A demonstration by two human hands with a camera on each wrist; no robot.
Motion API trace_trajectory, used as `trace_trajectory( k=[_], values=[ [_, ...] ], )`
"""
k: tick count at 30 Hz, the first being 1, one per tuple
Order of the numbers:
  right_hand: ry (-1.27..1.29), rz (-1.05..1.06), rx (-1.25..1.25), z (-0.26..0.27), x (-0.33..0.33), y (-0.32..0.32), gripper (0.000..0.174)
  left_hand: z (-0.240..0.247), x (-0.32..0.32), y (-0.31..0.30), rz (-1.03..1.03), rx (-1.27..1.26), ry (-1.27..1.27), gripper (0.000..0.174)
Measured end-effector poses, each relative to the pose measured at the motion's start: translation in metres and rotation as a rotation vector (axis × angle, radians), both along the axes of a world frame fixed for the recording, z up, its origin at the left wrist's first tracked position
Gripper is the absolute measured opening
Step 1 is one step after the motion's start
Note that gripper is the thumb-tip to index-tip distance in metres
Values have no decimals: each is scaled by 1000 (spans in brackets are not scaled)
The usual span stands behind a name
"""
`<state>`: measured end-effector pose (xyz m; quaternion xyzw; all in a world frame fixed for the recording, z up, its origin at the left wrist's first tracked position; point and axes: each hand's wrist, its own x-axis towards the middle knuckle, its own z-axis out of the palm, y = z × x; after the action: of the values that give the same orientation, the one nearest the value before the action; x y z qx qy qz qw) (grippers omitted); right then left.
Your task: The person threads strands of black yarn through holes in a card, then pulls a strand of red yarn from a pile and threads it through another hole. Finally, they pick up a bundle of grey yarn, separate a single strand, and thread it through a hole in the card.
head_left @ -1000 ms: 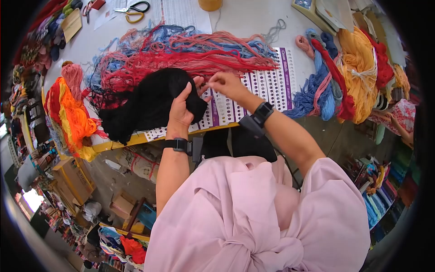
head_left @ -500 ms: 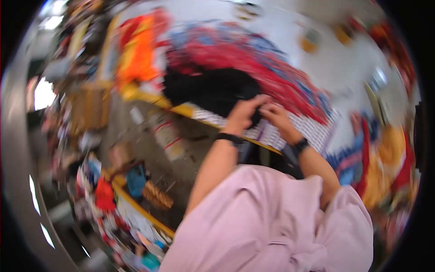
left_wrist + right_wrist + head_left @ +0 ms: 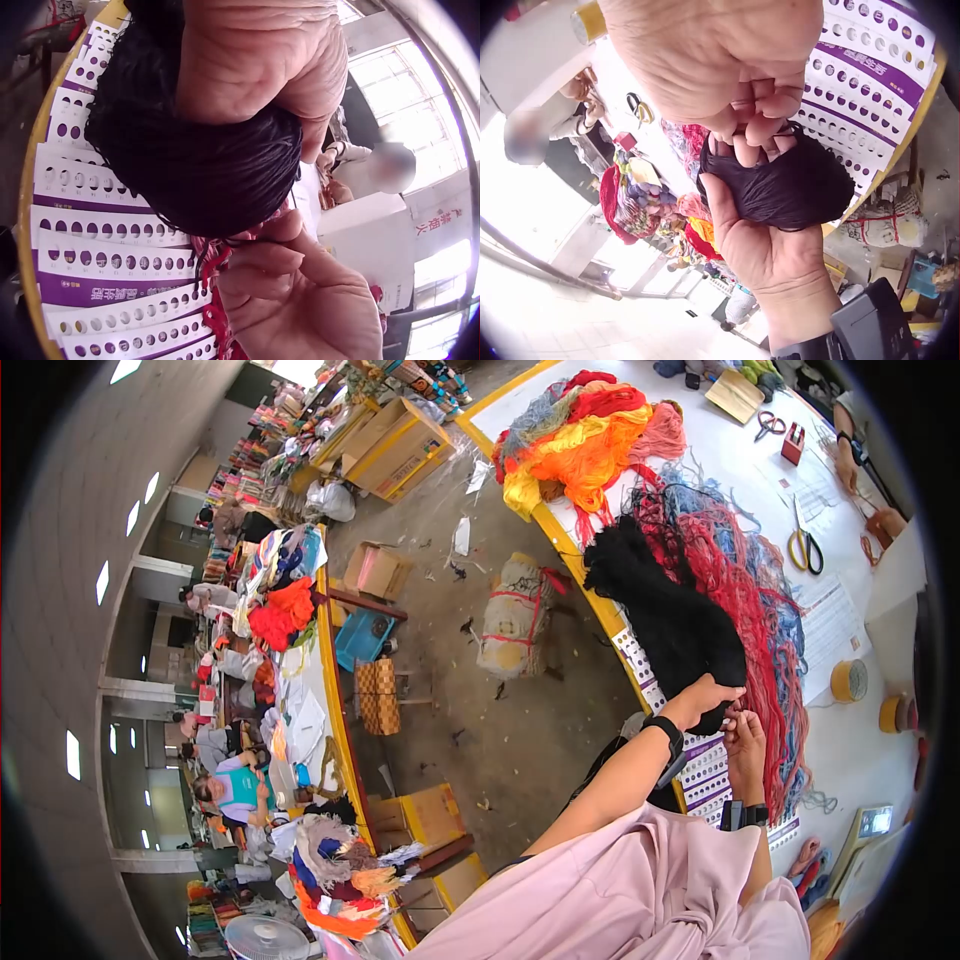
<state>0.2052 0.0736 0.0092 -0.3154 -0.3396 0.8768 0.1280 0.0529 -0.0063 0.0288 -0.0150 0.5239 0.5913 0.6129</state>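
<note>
A thick black hank of thread (image 3: 665, 610) lies along the table's yellow edge, its near end lifted in my left hand (image 3: 698, 703). In the right wrist view, the left thumb and palm wrap round this bundle (image 3: 780, 187) of fine strands. My right hand (image 3: 745, 750) is close beside the left, at the end of the hank. Its thumb and fingers pinch a thin black strand, seen in the left wrist view below the bundle. White and purple cards (image 3: 112, 255) with rows of punched holes lie under both hands.
Loose red, pink and blue threads (image 3: 765, 645) spread beside the black hank. Orange and yellow hanks (image 3: 575, 445) sit at the table's far end. Scissors (image 3: 803, 545) and a tape roll (image 3: 849, 681) lie farther in. A wrapped bundle (image 3: 513, 615) stands on the floor.
The head view has swung left, bringing in more floor and another table. My right hand has closed in on the left at the end of the black hank, which the left still holds.
</note>
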Motion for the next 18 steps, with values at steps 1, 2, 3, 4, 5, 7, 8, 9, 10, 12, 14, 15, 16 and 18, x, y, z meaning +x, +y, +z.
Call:
trace_trajectory(
  k=[1, 2, 3, 4, 5, 7, 8, 9, 10, 12, 14, 15, 16, 18],
  values=[
    [-24, 7, 32, 2, 0, 0, 8, -2, 3, 1, -6, -21, 92, 29],
    [-44, 14, 67, 5, 0, -2, 8, -4, 7, 2, -12, -42, 183, 31],
    [-64, 20, 100, 8, 1, -5, 8, -8, 10, 3, -21, -63, 276, 33],
    [-85, 23, 134, 9, 3, -6, 8, -14, 11, 5, -29, -4, 299, 35],
    [-90, 40, 159, 5, 5, -8, 9, -21, 12, 7, -40, 58, 319, 37],
    [-126, 52, 221, -9, 17, -9, 10, -24, 13, 9, -115, 134, 443, 35],
    [-167, 40, 245, 6, 16, -13, 12, -14, 10, 6, -185, 161, 526, 31],
    [-243, 11, 269, 27, 11, -19, 14, -6, 9, 5, -186, 185, 399, 30],
    [-233, 3, 242, 27, 17, -19, 19, 0, 8, 6, -186, 201, 273, 29],
    [-347, -46, 232, 13, 75, -15, 16, -27, 53, 23, -285, 177, 368, 27],
    [-124, -92, 347, 3, 40, -22, 10, -7, 20, 14, -74, 147, 193, 24],
    [-109, -119, 305, 8, 43, -23, 9, -15, 18, 13, -114, 106, 143, 25],
    [-87, -168, 369, 4, 48, -27, 9, -20, 16, 12, -120, 99, 98, 25],
    [-43, -247, 427, 4, 61, -28, 9, -22, 13, 19, -109, 83, 69, 27]
  ],
)
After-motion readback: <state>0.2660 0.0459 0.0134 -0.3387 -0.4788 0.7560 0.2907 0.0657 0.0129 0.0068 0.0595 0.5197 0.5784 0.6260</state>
